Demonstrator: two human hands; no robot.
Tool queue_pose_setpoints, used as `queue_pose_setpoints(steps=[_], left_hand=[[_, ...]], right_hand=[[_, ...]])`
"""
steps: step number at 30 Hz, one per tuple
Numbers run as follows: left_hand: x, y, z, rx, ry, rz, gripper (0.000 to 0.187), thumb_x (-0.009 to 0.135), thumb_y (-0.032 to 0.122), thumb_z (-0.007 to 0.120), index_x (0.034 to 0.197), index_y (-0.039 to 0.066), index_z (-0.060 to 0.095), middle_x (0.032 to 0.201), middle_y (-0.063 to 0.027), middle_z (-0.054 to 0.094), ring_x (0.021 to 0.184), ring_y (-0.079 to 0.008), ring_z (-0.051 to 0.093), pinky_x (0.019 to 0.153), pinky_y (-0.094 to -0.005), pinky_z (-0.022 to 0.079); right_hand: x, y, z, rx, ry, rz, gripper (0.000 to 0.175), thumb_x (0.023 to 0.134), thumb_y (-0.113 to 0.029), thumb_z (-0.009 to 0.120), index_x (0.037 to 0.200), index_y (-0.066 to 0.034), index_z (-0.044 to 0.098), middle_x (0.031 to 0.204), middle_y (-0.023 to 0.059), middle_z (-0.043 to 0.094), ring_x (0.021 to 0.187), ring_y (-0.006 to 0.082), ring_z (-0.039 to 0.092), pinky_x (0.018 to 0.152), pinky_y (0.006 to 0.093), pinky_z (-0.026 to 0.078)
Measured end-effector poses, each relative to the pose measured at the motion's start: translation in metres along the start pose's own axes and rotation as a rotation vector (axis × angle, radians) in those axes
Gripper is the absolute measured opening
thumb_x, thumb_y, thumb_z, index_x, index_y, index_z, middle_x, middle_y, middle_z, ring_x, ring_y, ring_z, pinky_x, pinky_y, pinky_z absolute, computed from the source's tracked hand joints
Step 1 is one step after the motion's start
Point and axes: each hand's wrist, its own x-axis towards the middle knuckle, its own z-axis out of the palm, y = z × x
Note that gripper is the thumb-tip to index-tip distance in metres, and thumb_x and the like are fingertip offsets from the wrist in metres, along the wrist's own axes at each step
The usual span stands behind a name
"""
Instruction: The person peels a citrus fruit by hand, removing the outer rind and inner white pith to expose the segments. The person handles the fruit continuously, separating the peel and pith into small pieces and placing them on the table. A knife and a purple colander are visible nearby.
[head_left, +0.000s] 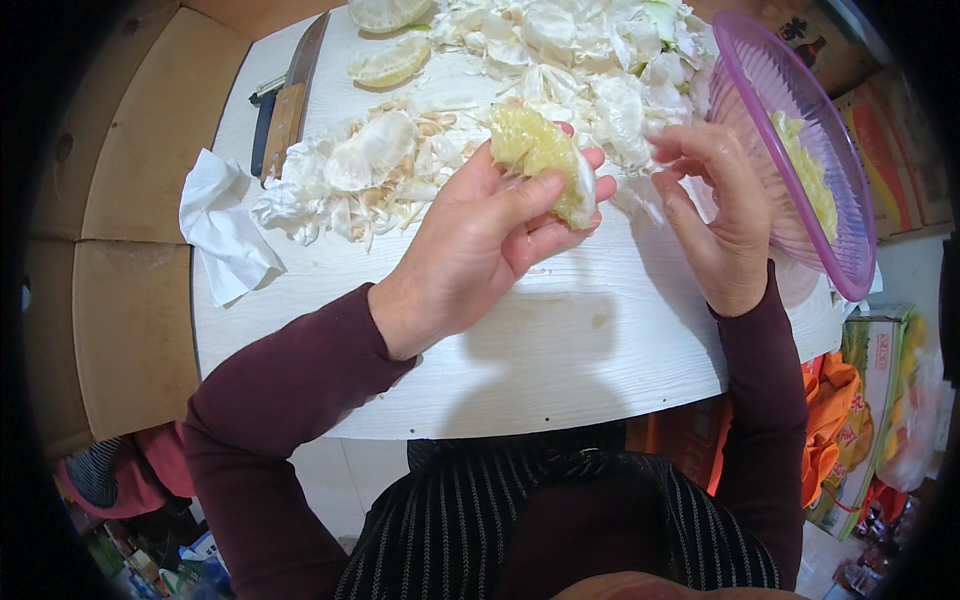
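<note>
My left hand holds a partly peeled pomelo segment above the table, the thumb pressed on its yellow pulp. White membrane still covers the segment's right edge. To the right, my right hand hovers with curled fingers, its thumb apart from the fingertips, and I see nothing held there. Behind it stands a purple translucent ribbed plastic bowl with peeled yellow pulp inside. Beyond my hands lies a heap of white membranes and peel. A smaller pile of membranes and seeds lies left of my left hand.
A wooden-handled knife lies at the white table's far left, beside another dark-handled tool. Two unpeeled pomelo segments sit near the back. A crumpled tissue rests by the left edge, near a cardboard box.
</note>
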Motion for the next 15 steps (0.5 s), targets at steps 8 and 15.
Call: queue_pose_setpoints(steps=[8,15], left_hand=[[0.0,-0.002,0.003,0.081,0.053,0.016,0.053,0.103,0.017,0.047,0.147,-0.002,0.023,0.15,-0.0247,0.035,0.135,-0.0334,0.046,0.11,-0.0439,0.046],[-0.004,-0.007,0.007,0.182,0.069,0.007,0.051,0.104,0.013,0.043,0.149,0.003,0.021,0.151,-0.0228,0.035,0.14,-0.0297,0.039,0.114,-0.0396,0.04]], right_hand=[[-0.001,-0.009,-0.005,-0.186,-0.237,-0.146,0.011,0.077,-0.008,0.076,0.082,-0.0064,0.066,0.072,0.0061,0.062,0.069,0.0258,0.059,0.067,0.0357,0.043],[-0.011,-0.01,0.013,-0.072,-0.289,0.011,0.017,0.077,-0.015,0.077,0.076,-0.0059,0.062,0.069,0.0065,0.061,0.065,0.0243,0.059,0.062,0.0359,0.043]])
